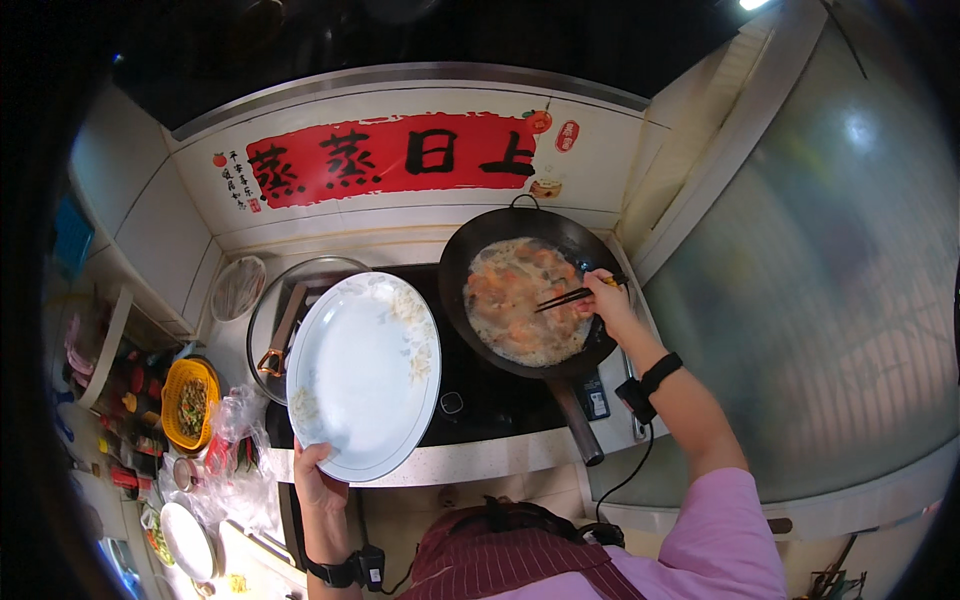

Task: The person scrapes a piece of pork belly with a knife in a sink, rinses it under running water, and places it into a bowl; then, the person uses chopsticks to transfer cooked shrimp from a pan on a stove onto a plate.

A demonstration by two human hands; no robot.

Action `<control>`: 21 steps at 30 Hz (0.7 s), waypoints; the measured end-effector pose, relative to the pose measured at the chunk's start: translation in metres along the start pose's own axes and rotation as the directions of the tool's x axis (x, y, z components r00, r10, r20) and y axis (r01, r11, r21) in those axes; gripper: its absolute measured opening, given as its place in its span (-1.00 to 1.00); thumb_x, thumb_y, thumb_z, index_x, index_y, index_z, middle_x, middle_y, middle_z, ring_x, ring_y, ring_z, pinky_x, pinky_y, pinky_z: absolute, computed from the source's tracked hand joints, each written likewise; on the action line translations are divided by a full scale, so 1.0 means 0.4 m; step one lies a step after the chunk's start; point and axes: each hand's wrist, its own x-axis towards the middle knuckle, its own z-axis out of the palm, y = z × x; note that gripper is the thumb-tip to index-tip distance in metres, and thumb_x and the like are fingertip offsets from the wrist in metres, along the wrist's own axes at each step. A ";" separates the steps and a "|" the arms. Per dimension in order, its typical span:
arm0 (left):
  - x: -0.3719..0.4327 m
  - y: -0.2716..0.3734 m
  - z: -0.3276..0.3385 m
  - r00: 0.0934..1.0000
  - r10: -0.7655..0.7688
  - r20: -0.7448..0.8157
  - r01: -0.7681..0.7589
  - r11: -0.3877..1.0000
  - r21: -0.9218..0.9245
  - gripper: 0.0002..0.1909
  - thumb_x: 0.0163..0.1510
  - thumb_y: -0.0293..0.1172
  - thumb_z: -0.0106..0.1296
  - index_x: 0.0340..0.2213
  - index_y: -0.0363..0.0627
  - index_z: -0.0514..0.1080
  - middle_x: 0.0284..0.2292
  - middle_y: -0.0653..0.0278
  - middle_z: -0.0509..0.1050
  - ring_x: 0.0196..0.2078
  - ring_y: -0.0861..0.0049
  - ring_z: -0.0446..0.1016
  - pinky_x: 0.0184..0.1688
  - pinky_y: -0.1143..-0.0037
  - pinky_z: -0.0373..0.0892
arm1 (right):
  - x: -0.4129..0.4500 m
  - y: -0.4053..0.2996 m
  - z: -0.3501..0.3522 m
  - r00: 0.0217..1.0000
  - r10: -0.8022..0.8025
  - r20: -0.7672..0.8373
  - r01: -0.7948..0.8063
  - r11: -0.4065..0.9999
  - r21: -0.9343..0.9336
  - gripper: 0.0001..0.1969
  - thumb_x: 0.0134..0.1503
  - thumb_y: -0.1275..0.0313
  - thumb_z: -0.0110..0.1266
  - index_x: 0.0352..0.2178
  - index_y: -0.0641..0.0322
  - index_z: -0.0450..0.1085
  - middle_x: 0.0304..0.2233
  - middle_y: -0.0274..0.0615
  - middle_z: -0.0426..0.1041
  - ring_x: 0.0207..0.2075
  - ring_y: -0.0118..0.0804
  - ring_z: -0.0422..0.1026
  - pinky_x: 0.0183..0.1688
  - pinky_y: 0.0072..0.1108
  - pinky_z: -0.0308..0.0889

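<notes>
My left hand (319, 480) grips the lower rim of an oval white plate (364, 379) with a floral pattern; the plate's face shows no food and it is held over the left part of the black cooktop (480, 405). In my right hand (604, 300) is a pair of dark chopsticks (562, 300), their tips over the food in a black wok (457, 277). Inside the wok, orange and brown pieces lie in bubbling, foamy liquid (525, 300). The wok's handle (577, 427) points towards me, past the counter's front edge.
A glass lid (259, 337) lies behind the plate, a wooden-handled utensil (289, 330) beside it. At the left stand a yellow basket (171, 405) of chopped food, plastic bags (240, 416), bottles, a white dish (187, 541) and a cutting board (259, 551). A frosted glass panel (810, 322) borders the right.
</notes>
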 end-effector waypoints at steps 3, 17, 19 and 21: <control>0.000 0.001 0.002 1.000 -0.010 -0.009 0.010 1.000 0.003 -0.36 -0.35 -0.61 -0.19 -0.08 -0.17 0.12 -0.19 0.17 0.30 -0.17 0.32 0.33 -0.12 0.41 0.31 | 0.011 0.016 0.017 0.999 0.051 -0.009 -0.050 0.994 0.100 -0.83 0.05 0.35 -0.11 -0.55 0.19 0.21 -0.64 -0.21 0.35 -0.68 -0.40 0.38 -0.63 -0.66 0.31; -0.003 0.004 -0.004 1.000 -0.017 -0.019 0.017 0.999 0.042 -0.35 -0.38 -0.59 -0.19 -0.09 -0.21 0.13 -0.20 0.16 0.31 -0.18 0.33 0.34 -0.14 0.42 0.32 | -0.006 0.016 0.038 0.987 -0.122 -0.106 0.137 0.980 0.146 -0.65 0.08 0.19 -0.14 -0.59 0.28 0.18 -0.71 -0.14 0.30 -0.73 -0.27 0.40 -0.74 -0.66 0.30; -0.004 0.005 0.000 1.000 -0.010 -0.030 0.011 0.999 0.044 -0.36 -0.38 -0.59 -0.19 -0.09 -0.21 0.13 -0.21 0.15 0.31 -0.18 0.33 0.34 -0.14 0.42 0.33 | -0.012 0.003 0.017 0.991 -0.049 -0.126 0.079 0.965 0.249 -0.65 0.08 0.20 -0.15 -0.56 0.34 0.18 -0.67 -0.16 0.28 -0.75 -0.25 0.38 -0.74 -0.61 0.33; -0.004 0.006 0.001 0.999 -0.002 -0.039 0.004 0.999 0.046 -0.36 -0.38 -0.59 -0.19 -0.09 -0.21 0.13 -0.21 0.15 0.32 -0.19 0.33 0.35 -0.15 0.42 0.33 | -0.022 -0.006 -0.009 0.993 -0.042 -0.107 0.069 0.963 0.262 -0.66 0.08 0.19 -0.16 -0.56 0.29 0.15 -0.65 -0.17 0.27 -0.73 -0.22 0.39 -0.73 -0.60 0.34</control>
